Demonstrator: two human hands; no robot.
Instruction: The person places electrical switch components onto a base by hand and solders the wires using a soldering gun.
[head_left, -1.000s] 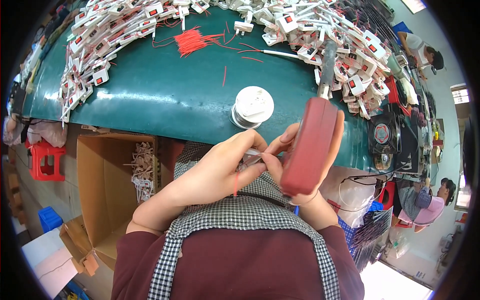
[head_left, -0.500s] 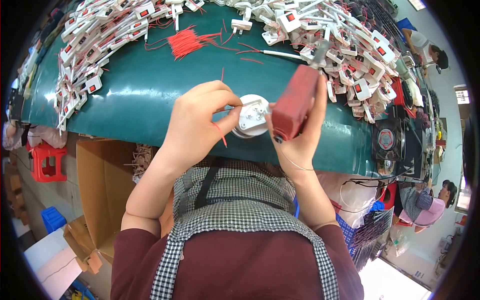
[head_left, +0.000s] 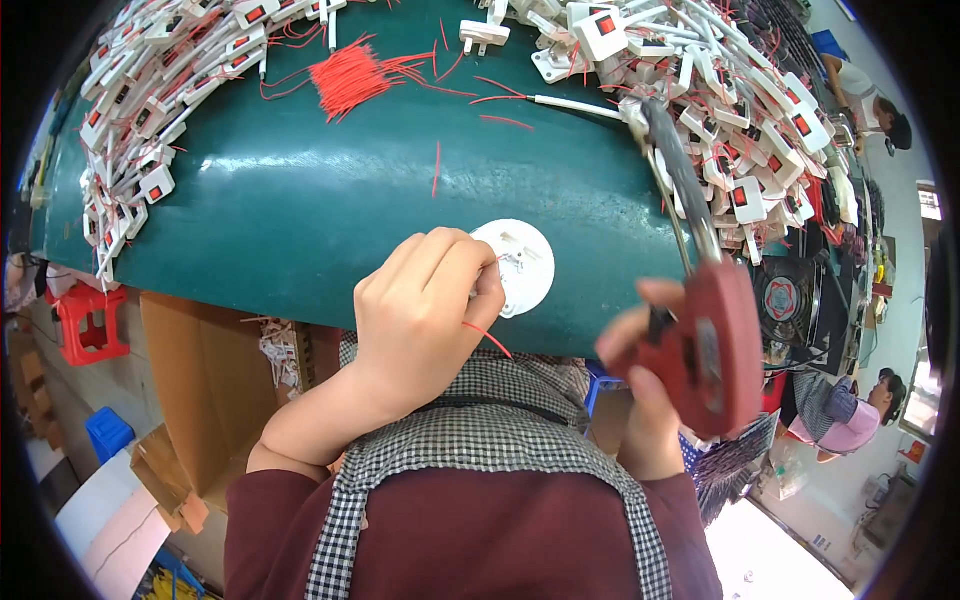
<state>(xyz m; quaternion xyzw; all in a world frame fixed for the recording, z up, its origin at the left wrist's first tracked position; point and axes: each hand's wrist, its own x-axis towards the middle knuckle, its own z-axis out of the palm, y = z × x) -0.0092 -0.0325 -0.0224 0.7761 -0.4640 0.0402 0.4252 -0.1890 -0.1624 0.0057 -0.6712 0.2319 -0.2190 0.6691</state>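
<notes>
My left hand [head_left: 425, 310] is closed in a pinch on a short red wire [head_left: 490, 338], whose loose end sticks out below the fingers. It is at the left edge of a round white holder [head_left: 535, 280] near the table's front edge. Small metal parts show in the middle of the holder, partly behind my fingertips. My right hand [head_left: 650, 410], smeared by motion, grips a red soldering gun [head_left: 715, 350] to the right of the holder. The gun's long metal barrel points up and away, toward the heap at the right, apart from the holder.
Finished-looking white plugs with red switches [head_left: 155, 185] heap up at the left, and more plugs [head_left: 750, 200] at the right. A bundle of red wires [head_left: 350, 80] lies at the back. One single wire [head_left: 436, 170] lies mid-table. A cardboard box [head_left: 205, 390] stands below left; a fan [head_left: 785, 285] stands right.
My right hand has drawn the soldering gun away from the holder, to the right and toward me. My left hand keeps its pinch on the red wire at the holder. The view has shifted slightly.
</notes>
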